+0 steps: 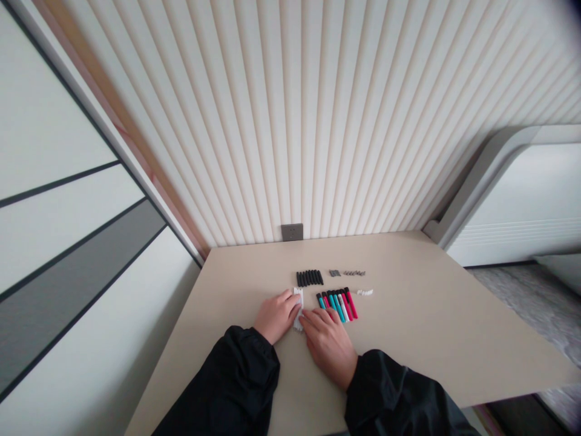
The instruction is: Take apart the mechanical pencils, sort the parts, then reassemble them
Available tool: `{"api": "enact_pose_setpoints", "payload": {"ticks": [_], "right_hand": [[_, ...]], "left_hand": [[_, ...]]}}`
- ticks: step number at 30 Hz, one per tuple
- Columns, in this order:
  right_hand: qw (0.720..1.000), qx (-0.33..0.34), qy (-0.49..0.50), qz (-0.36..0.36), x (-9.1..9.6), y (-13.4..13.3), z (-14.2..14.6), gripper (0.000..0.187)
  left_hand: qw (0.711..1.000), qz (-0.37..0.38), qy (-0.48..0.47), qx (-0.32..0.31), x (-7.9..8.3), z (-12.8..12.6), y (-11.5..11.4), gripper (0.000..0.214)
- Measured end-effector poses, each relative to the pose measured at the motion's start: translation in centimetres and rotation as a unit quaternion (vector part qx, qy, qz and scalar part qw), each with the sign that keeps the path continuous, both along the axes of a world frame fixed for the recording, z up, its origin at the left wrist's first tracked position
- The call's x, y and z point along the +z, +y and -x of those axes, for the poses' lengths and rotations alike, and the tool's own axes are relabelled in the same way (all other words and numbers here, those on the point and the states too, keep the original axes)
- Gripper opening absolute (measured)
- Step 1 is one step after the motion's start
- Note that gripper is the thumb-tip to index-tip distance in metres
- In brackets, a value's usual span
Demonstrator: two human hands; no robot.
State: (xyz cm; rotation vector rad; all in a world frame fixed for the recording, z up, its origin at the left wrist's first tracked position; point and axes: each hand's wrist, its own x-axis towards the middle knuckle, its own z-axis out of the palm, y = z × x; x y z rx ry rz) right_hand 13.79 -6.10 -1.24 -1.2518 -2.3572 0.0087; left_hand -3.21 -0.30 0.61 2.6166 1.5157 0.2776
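A narrow bundle of thin white rods, like pen refills point(298, 326), lies on the table between my hands. My left hand point(276, 316) rests at its left side, with the fingers stretched over the rods and the thumb apart. From the right, my right hand point(327, 340) reaches in, its fingers extended and the tips touching the lower part of the bundle. Just beyond the right fingers is a row of coloured pen barrels point(339, 306) in teal, red and white with black ends; the hand covers some of their lower ends. Several black tubes point(309, 278) lie side by side behind the rods.
Small grey metal pieces point(334, 273) and a row of small spring-like parts point(354, 273) lie farther back on the beige table point(408, 327). Small white pieces point(364, 292) sit right of the barrels. A ribbed wall with a dark socket point(292, 232) borders the back edge.
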Motion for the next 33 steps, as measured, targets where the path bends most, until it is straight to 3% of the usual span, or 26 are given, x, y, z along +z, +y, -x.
{"api": "enact_pose_setpoints", "payload": {"ticks": [16,21,27,33], "right_hand": [[1.000,0.007,-0.001,-0.009,0.2,0.2,-0.2,0.032],[1.000,0.003,0.026,-0.005,0.6,0.4,-0.5,0.037],[0.996,-0.020,0.091,0.011,2.2,1.1,-0.6,0.032],[0.988,-0.004,0.150,0.042,1.9,2.3,-0.1,0.033]], "left_hand": [[1.000,-0.008,-0.002,0.009,-0.1,0.0,-0.3,0.031],[0.995,-0.054,-0.089,0.004,-0.2,0.4,-0.1,0.038],[0.933,-0.100,-0.339,-0.072,-0.3,0.5,-0.4,0.036],[0.870,-0.048,-0.488,-0.047,0.2,-0.6,-1.2,0.024]]}}
